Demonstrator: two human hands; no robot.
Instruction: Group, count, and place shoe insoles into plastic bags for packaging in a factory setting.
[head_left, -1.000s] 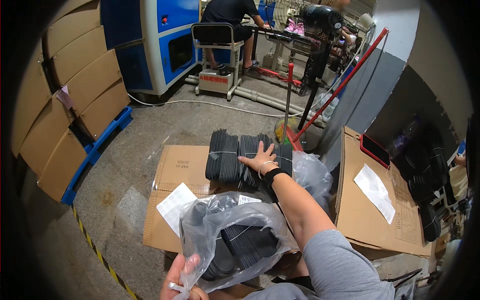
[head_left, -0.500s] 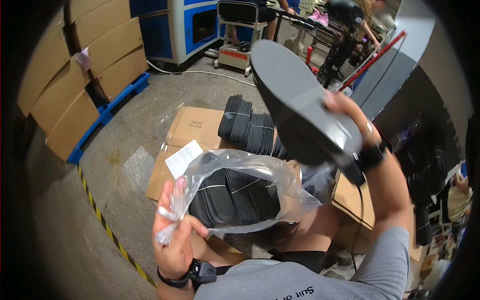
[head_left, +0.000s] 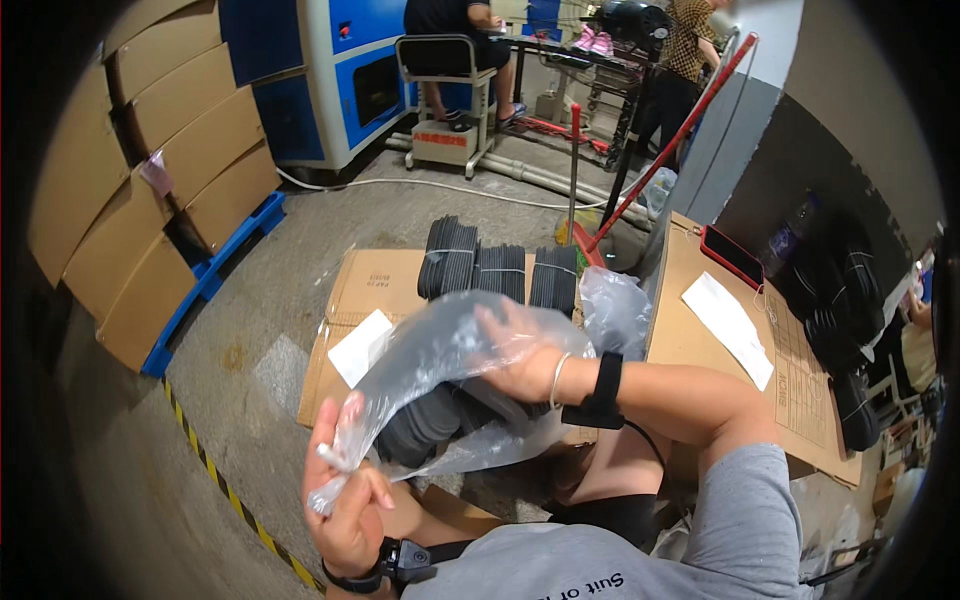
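Observation:
My left hand (head_left: 350, 500) pinches the open edge of a clear plastic bag (head_left: 440, 345) near my lap. My right hand (head_left: 520, 360) is pushed inside the bag, against black shoe soles (head_left: 430, 425) that fill its lower part. Whether the right hand still grips a sole is hidden by the plastic. Beyond the bag, three bound bundles of black soles (head_left: 498, 275) stand on a flattened cardboard box (head_left: 375, 285) on the floor. A white paper slip (head_left: 360, 345) lies on that cardboard.
A second plastic bag (head_left: 615, 310) lies right of the bundles. A cardboard box (head_left: 790, 390) to the right bears a white paper (head_left: 728, 325) and a red phone (head_left: 732, 255). Stacked cartons on a blue pallet (head_left: 215, 280) line the left. A person sits on a chair (head_left: 445, 75) at a blue machine.
My right hand took a black sole from the bundles, lifted it high, then brought it down into the bag. My left hand keeps holding the bag's edge open.

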